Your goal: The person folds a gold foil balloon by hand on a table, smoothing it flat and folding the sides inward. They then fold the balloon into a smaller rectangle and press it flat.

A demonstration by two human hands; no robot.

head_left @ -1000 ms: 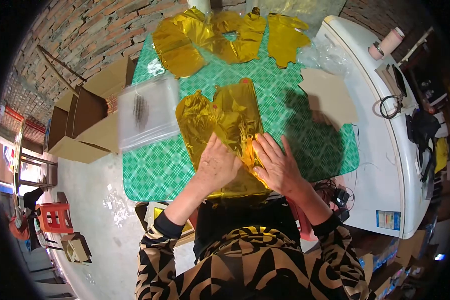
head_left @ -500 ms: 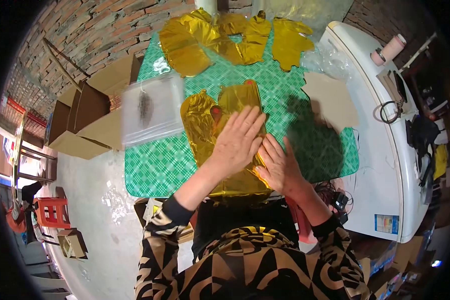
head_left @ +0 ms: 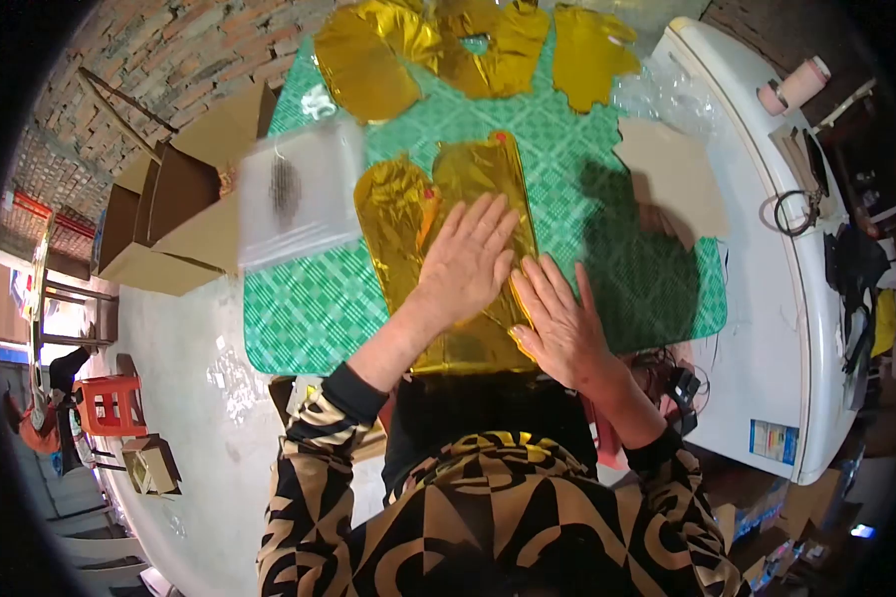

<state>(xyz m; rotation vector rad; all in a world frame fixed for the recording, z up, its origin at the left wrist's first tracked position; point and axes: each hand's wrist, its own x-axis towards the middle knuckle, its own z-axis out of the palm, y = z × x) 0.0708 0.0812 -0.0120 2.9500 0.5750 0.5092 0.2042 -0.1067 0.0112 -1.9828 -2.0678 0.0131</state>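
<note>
A gold foil balloon (head_left: 393,219), flat and folded with a few red spots, lies on the green plaid tablecloth (head_left: 309,323) right in front of me. My left hand (head_left: 471,257) rests flat on the middle of the foil, fingers stretched out. Along the foil's right edge lies my right hand (head_left: 562,323), its fingers extended and the thumb spread over the edge. Neither hand grips anything. The foil beneath my left palm is hidden.
More gold foil pieces (head_left: 368,70) lie at the table's far side. A stack of clear plastic bags (head_left: 304,189) sits at left, beside an open cardboard box (head_left: 184,209). To the right are a cardboard piece (head_left: 672,179) and a white appliance (head_left: 757,328).
The camera view has tilted, so the table sits slightly higher. My left hand has shifted a little toward me across the foil; my right hand stays at its right edge.
</note>
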